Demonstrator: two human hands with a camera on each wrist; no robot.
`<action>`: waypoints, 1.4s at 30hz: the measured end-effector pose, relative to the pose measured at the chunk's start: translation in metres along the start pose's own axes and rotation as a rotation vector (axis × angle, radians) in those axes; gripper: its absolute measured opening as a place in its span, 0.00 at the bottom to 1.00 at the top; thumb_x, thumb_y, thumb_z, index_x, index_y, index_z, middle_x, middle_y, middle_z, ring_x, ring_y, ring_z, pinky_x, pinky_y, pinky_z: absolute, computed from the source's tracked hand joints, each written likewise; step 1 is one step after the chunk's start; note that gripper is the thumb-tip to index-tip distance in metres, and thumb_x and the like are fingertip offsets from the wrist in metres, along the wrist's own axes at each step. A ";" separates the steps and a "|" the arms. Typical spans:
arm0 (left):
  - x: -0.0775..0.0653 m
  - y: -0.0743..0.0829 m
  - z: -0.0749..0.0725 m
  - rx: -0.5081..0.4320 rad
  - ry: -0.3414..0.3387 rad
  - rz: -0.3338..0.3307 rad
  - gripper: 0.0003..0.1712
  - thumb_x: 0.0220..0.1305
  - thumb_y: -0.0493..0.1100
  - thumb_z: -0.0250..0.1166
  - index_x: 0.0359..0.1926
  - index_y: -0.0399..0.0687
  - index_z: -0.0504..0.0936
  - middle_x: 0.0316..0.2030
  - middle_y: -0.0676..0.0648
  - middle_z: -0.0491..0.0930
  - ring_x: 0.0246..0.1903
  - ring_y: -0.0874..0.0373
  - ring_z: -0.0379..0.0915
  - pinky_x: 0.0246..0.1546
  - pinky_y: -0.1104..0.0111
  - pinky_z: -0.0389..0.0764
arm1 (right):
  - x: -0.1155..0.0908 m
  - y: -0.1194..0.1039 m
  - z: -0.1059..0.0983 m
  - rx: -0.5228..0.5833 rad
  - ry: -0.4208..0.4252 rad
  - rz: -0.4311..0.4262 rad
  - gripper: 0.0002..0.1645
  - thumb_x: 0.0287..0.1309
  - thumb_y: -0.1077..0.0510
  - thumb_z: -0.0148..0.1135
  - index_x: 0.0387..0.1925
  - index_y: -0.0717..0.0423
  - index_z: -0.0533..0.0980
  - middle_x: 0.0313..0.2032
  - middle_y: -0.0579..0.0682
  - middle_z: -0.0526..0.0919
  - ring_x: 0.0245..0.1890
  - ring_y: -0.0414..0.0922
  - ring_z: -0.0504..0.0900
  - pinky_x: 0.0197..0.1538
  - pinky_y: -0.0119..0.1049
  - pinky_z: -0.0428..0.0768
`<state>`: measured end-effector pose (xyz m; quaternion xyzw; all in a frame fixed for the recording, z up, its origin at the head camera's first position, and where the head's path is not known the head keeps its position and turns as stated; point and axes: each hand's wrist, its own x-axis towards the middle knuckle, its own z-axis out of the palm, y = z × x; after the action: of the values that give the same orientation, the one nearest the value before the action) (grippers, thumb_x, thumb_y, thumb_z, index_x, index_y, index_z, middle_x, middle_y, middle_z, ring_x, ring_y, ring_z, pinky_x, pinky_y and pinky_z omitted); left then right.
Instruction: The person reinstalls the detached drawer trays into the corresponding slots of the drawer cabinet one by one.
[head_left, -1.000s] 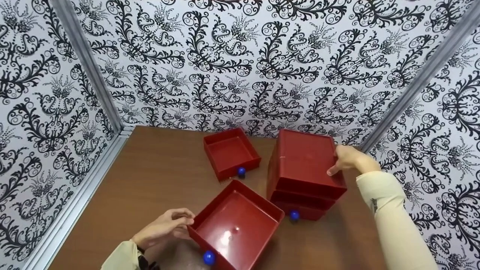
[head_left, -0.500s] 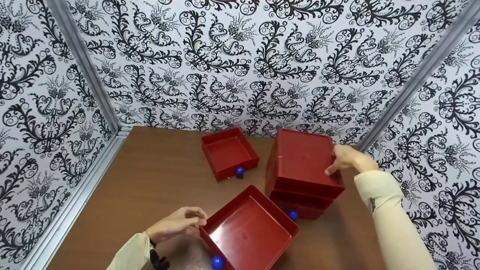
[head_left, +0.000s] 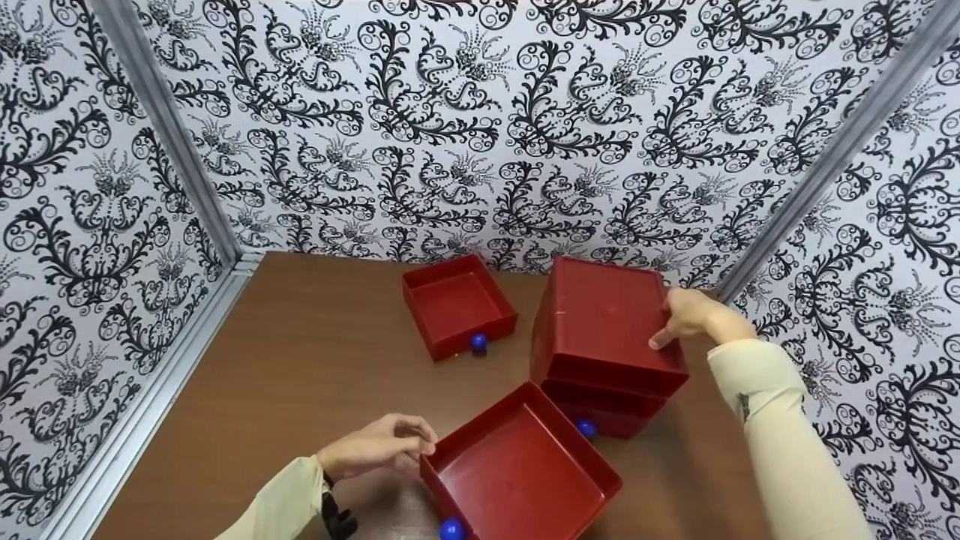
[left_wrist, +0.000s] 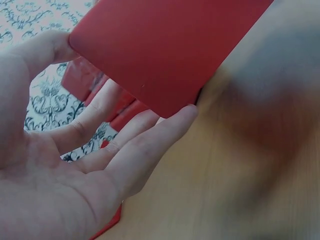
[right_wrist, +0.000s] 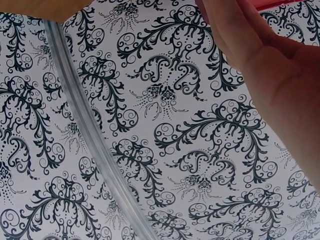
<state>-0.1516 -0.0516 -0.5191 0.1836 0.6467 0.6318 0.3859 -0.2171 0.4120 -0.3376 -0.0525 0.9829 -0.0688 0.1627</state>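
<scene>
– Two hands at work: left hand (head_left: 379, 448) and right hand (head_left: 699, 315), well apart, above a brown wooden tabletop (head_left: 315, 330).
– Holds what, at the left?
– Pinches one corner of a red tray (head_left: 525, 480): thumb against one side, other fingers reaching along another, spread, with gaps between (left wrist view).
– And the tray?
– Points open side up, near the lower edge of the head view, between left hand and red cabinet (head_left: 611, 315); turned cornerwise, blue knob (head_left: 451, 529) on the lower-left wall. Touching the cabinet or merely overlapping it in view: cannot tell.
– At the right?
– Rests on the cabinet's right-hand edge: thumb over the top face, remaining fingers mostly hidden beyond the edge. Spread or pressed together: cannot tell.
– Features of the cabinet?
– Flat red top, tiered front, second blue knob (head_left: 586, 429) low at the front left.
– Farther back?
– Second red tray (head_left: 457, 304), left of the cabinet and apart from it, open side up, third blue knob (head_left: 478, 341) at the near wall.
– Surroundings?
– Black-on-white patterned walls (head_left: 480, 150), grey metal posts (head_left: 161, 127) at two corners, beige sleeves (head_left: 772, 405) on both arms, dark strap (head_left: 339, 519) at the left wrist.
</scene>
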 end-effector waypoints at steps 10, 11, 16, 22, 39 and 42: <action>0.020 0.003 0.014 -0.005 -0.033 -0.019 0.06 0.66 0.39 0.58 0.41 0.44 0.79 0.34 0.54 0.78 0.32 0.62 0.72 0.35 0.69 0.86 | 0.003 -0.003 -0.001 0.042 -0.020 0.034 0.40 0.42 0.53 0.78 0.47 0.80 0.72 0.42 0.71 0.81 0.43 0.63 0.81 0.54 0.57 0.81; 0.021 0.003 0.015 0.000 -0.031 -0.021 0.06 0.67 0.39 0.58 0.41 0.44 0.79 0.34 0.54 0.78 0.31 0.62 0.71 0.35 0.69 0.85 | 0.003 -0.003 -0.001 0.044 -0.021 0.031 0.39 0.42 0.53 0.78 0.46 0.79 0.72 0.42 0.71 0.82 0.42 0.63 0.82 0.54 0.56 0.81; 0.024 0.003 0.017 0.028 -0.017 -0.019 0.08 0.67 0.39 0.57 0.42 0.42 0.79 0.35 0.54 0.78 0.31 0.62 0.70 0.33 0.71 0.82 | 0.002 -0.003 -0.002 0.053 -0.030 0.030 0.37 0.43 0.53 0.77 0.45 0.78 0.74 0.41 0.70 0.83 0.41 0.61 0.83 0.53 0.55 0.82; 0.027 0.002 0.020 0.025 -0.022 -0.008 0.07 0.68 0.40 0.57 0.41 0.44 0.79 0.35 0.54 0.78 0.32 0.62 0.70 0.31 0.73 0.80 | 0.001 -0.002 -0.002 0.023 -0.023 0.061 0.43 0.42 0.52 0.78 0.50 0.80 0.70 0.45 0.74 0.79 0.46 0.66 0.80 0.56 0.58 0.79; 0.023 -0.008 0.061 -0.189 0.017 -0.020 0.03 0.65 0.39 0.59 0.37 0.46 0.78 0.35 0.51 0.79 0.33 0.61 0.80 0.42 0.64 0.88 | -0.001 -0.001 -0.003 0.062 -0.048 0.053 0.34 0.44 0.54 0.77 0.46 0.74 0.73 0.43 0.69 0.83 0.44 0.61 0.82 0.55 0.58 0.80; 0.023 -0.012 0.068 -0.212 0.048 -0.018 0.03 0.64 0.39 0.59 0.37 0.44 0.78 0.34 0.50 0.79 0.33 0.61 0.80 0.41 0.64 0.88 | 0.000 -0.002 -0.002 0.052 -0.052 0.043 0.33 0.44 0.54 0.77 0.45 0.74 0.74 0.42 0.68 0.83 0.43 0.60 0.83 0.54 0.57 0.81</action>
<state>-0.1137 0.0094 -0.5298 0.1205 0.5868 0.6975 0.3933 -0.2179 0.4099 -0.3351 -0.0290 0.9771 -0.0896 0.1910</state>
